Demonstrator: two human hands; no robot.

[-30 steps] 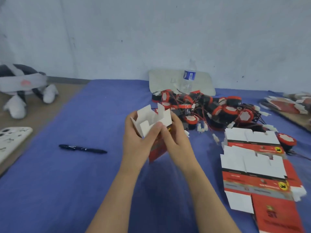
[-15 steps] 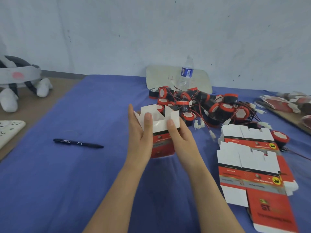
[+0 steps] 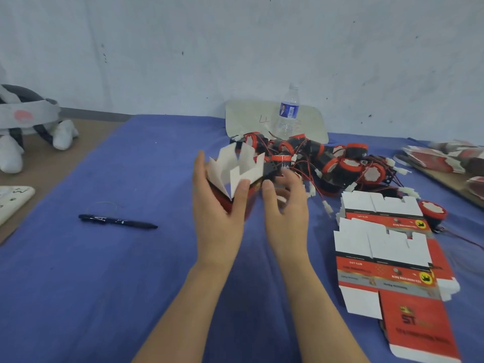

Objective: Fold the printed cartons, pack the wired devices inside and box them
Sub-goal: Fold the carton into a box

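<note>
The left hand grips a half-formed carton from its left side, the thumb pressed on the near face and the fingers curled round the far side. The carton is held just above the table, near its middle. Its body is red and mostly hidden by the hand. Its white flaps stand open and point up, with notched, stepped edges, and the whole carton tilts a little to the left.

The right hand is just beside the carton and not touching it. It is released, with loosely bent fingers and the palm facing the carton, and it grasps nothing that can be made out.

Right behind both hands lies a tangled pile of wired devices: round black bodies with red rims and white tops, thin red and black wires, and small white plugs. One more device lies alone at the right.

Flat cartons lie near the right forearm, overlapping, with white flaps and red printed panels bearing a yellow badge. More printed cartons are heaped at the far right edge.

A blue cloth covers the table. A black pen lies on it to the left, well apart from the hands. A water bottle stands by the wall in front of a pale board, and a plush toy sits at the far left
</note>
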